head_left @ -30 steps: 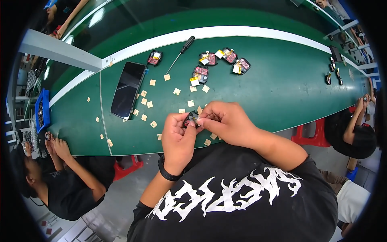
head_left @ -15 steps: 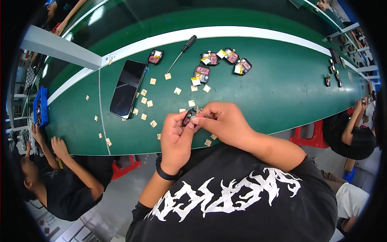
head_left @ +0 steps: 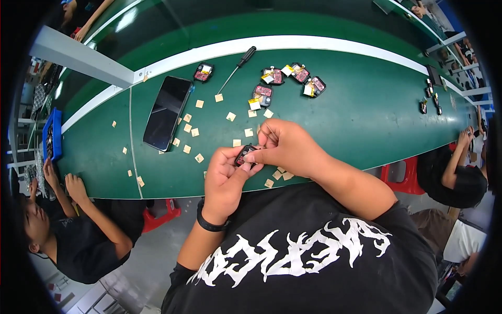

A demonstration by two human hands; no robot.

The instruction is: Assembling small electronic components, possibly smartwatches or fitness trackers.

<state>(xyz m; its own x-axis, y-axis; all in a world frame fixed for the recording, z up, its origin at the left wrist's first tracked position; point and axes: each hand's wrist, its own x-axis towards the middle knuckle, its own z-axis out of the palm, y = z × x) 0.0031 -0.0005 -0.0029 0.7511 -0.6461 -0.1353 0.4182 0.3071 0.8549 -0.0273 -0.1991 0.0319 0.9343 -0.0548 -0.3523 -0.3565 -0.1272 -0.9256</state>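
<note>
My left hand [head_left: 224,180] is closed round a small black device housing [head_left: 244,155] with a red circuit board in it. The thumb and fingers grip its edges. My right hand [head_left: 293,152] lays its thumb on the open face of this housing. Between its curled fingers sits a thin metal tool, seemingly tweezers [head_left: 271,131], mostly hidden by the hand. Small square tan pads [head_left: 237,142] lie just beyond the hands, and a few more [head_left: 282,173] are beside my right wrist.
Several open housings with red boards and white-yellow batteries [head_left: 262,97] lie farther off. A screwdriver [head_left: 240,65], a black phone [head_left: 167,114] and another housing [head_left: 203,72] are to the left. A blue bin [head_left: 53,135] stands at far left. Co-workers sit at both sides.
My right hand's fingers have lifted and curled away from the housing with the thin tool, while the thumb now rests on the board. My left hand has shifted slightly left.
</note>
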